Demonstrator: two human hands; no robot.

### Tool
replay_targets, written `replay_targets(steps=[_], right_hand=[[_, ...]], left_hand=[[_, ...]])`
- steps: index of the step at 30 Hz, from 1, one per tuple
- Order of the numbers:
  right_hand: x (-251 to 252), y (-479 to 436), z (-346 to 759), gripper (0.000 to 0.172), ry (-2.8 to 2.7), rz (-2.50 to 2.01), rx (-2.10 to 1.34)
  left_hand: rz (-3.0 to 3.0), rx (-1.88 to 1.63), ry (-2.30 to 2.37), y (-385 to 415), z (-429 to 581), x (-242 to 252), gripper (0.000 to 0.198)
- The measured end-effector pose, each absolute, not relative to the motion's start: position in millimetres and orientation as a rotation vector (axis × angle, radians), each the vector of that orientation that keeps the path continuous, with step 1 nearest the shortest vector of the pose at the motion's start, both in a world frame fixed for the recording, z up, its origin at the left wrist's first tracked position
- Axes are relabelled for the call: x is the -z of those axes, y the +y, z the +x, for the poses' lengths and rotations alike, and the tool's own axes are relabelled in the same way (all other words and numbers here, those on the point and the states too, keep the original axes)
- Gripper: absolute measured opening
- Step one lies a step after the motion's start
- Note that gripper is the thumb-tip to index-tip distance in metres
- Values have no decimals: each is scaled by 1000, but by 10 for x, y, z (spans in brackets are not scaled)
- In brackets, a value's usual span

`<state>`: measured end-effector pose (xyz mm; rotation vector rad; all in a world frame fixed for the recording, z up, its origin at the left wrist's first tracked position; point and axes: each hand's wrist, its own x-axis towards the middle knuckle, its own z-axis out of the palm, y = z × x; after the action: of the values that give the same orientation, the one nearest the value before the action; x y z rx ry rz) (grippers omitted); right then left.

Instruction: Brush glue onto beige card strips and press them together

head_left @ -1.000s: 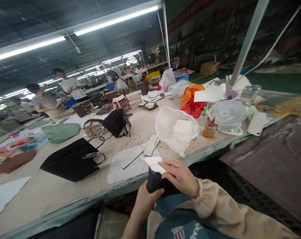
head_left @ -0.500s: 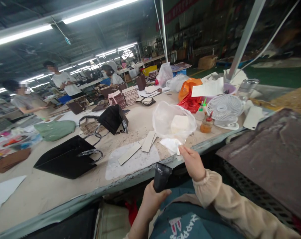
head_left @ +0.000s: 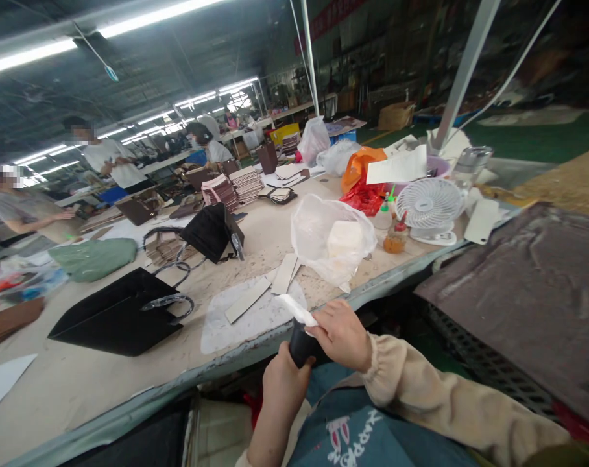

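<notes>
My left hand (head_left: pixel 285 376) is wrapped round a small black pouch-like piece (head_left: pixel 300 345), which it holds upright in front of the table edge. My right hand (head_left: pixel 342 332) pinches a crumpled white tissue (head_left: pixel 297 310) at the top end of that black piece; the fingers hide where the two meet. Just beyond my hands, pale flat strips (head_left: pixel 248 300) lie on a white sheet (head_left: pixel 216 331). A clear plastic bag (head_left: pixel 307 227) with a pale block (head_left: pixel 346 239) inside is on the table past my right hand.
Two black handbags (head_left: pixel 124 311) lie on the left of the table (head_left: pixel 255 246). Bottles (head_left: pixel 396 237) and a white fan (head_left: pixel 428 207) stand at the right. A brown-covered crate (head_left: pixel 518 285) is beside me. Several people (head_left: pixel 114 155) are at work farther back.
My right hand has come left and down from beside the plastic bag, bringing the white tissue onto the top of the black piece. My left hand keeps its hold.
</notes>
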<state>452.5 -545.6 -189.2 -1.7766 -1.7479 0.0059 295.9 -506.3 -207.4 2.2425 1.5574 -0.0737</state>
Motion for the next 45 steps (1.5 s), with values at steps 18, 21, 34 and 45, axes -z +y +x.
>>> replay_targets(steps=[18,21,34,45], right_hand=[[1961,-5500,4516,32,-1797,-1752,-122],[2043,-5456,4467,30,-1760,-1821,-230],[2096,-5389,4877,39,-1229,-1707,-644],[2107,-5487,4469,29,-1757,-1755,-391]], left_hand=[[2431,310,1560,-5051,2921,2033,31],[2412,311,1511,-5114,2925,2071,32],[2330,350,1642,-5052,2806,2040,30],[2395,341,1546,-5093,2840,2070,28]])
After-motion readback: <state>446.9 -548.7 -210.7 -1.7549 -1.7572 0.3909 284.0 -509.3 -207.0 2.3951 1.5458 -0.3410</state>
